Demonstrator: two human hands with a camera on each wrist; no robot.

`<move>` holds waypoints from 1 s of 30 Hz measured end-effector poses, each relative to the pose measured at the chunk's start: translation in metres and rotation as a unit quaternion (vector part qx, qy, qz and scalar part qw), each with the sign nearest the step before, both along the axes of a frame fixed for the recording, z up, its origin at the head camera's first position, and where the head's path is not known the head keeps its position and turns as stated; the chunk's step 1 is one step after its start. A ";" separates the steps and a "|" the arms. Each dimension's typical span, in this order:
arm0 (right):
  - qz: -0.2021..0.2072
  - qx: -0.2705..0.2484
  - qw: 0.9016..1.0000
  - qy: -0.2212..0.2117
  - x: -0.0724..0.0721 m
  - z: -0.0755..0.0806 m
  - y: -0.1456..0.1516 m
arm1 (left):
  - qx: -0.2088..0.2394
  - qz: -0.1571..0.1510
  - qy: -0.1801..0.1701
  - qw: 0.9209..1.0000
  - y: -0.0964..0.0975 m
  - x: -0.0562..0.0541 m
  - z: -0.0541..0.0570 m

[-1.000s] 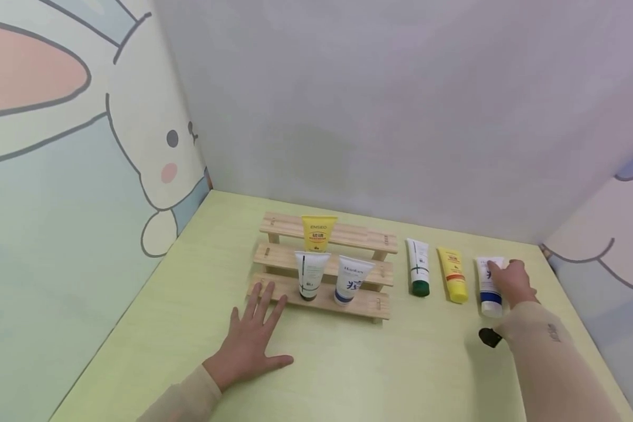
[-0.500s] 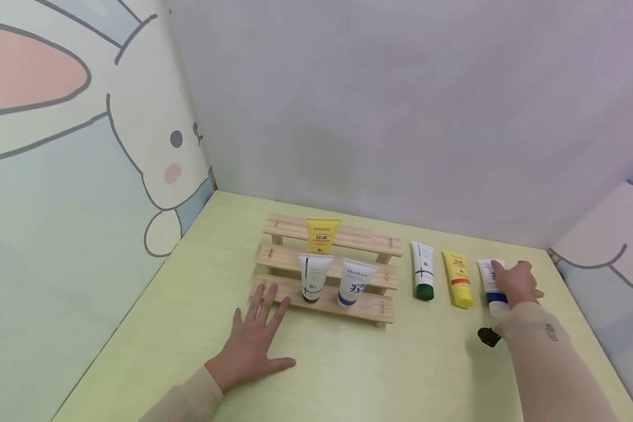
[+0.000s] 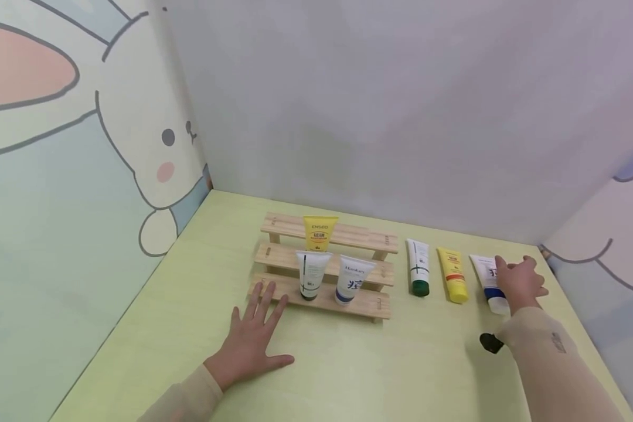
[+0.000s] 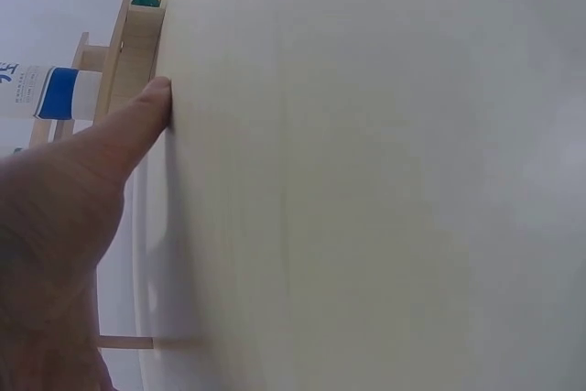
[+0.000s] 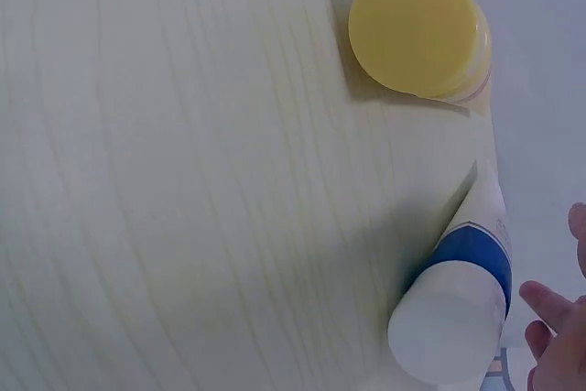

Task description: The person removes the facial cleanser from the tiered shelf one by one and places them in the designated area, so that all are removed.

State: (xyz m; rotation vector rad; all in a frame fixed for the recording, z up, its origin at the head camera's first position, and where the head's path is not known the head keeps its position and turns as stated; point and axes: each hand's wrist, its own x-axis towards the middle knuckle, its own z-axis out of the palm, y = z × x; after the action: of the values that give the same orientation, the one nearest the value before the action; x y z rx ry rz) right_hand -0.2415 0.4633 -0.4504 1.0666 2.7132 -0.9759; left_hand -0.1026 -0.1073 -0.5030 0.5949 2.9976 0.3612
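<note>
My left hand (image 3: pixel 248 346) lies spread on the table, its fingertips at the lowest step of a wooden three-step rack (image 3: pixel 279 287). On that rack a yellow tube (image 3: pixel 319 233), a white tube with a dark green cap (image 3: pixel 312 274) and a white tube with a blue band (image 3: pixel 352 280) stand on their caps. At the far right, my right hand (image 3: pixel 519 284) hovers beside a second blue-banded white tube (image 3: pixel 485 272), which lies slanted on the table. In the right wrist view the fingers (image 5: pixel 549 309) are parted, with a small gap to this tube.
A white tube with a green cap (image 3: pixel 418 266) and a yellow tube (image 3: pixel 453 275) lie between the rack and my right hand. Behind the table (image 3: pixel 358 363) rises a pale wall (image 3: pixel 374 117); side walls with cartoon drawings border it.
The blue-banded tube by my right hand has turned, its flat end now farther left and its cap farther right. The right fingers have come off it. The left hand stays put.
</note>
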 end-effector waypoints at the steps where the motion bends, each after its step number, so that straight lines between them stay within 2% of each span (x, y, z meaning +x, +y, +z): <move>1: 0.000 -0.001 1.000 0.014 0.001 0.001 -0.001 | 0.000 -0.001 0.001 1.000 0.000 0.000 0.000; 4: 0.004 -0.005 0.998 0.064 0.005 0.003 -0.005 | -0.001 -0.003 0.000 1.000 0.000 -0.001 -0.001; 7: 0.011 -0.013 0.992 0.129 0.007 0.008 -0.015 | -0.003 -0.004 0.001 1.000 0.000 -0.001 -0.001; 12: 0.020 -0.026 0.972 0.234 0.010 0.019 -0.039 | -0.006 -0.003 0.009 1.000 -0.001 -0.001 -0.001; 15: 0.028 -0.033 0.960 0.276 0.013 0.027 -0.053 | -0.007 -0.003 0.013 1.000 -0.001 0.000 -0.002; 19: 0.048 -0.052 0.946 0.315 0.017 0.034 -0.070 | -0.009 -0.003 0.025 1.000 -0.002 0.000 -0.003; 25: 0.091 -0.078 0.920 0.372 0.023 0.044 -0.096 | -0.005 -0.005 0.043 0.999 -0.002 0.001 -0.005; 30: 0.143 -0.085 0.911 0.376 0.025 0.051 -0.121 | -0.010 -0.006 0.025 1.000 -0.001 0.001 -0.003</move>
State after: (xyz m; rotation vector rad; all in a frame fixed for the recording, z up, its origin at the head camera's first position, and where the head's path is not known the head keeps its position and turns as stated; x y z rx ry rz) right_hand -0.2165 0.3423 -0.3996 0.2488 3.0990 -1.8099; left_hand -0.1019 -0.1087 -0.5056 0.6300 3.0402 0.3196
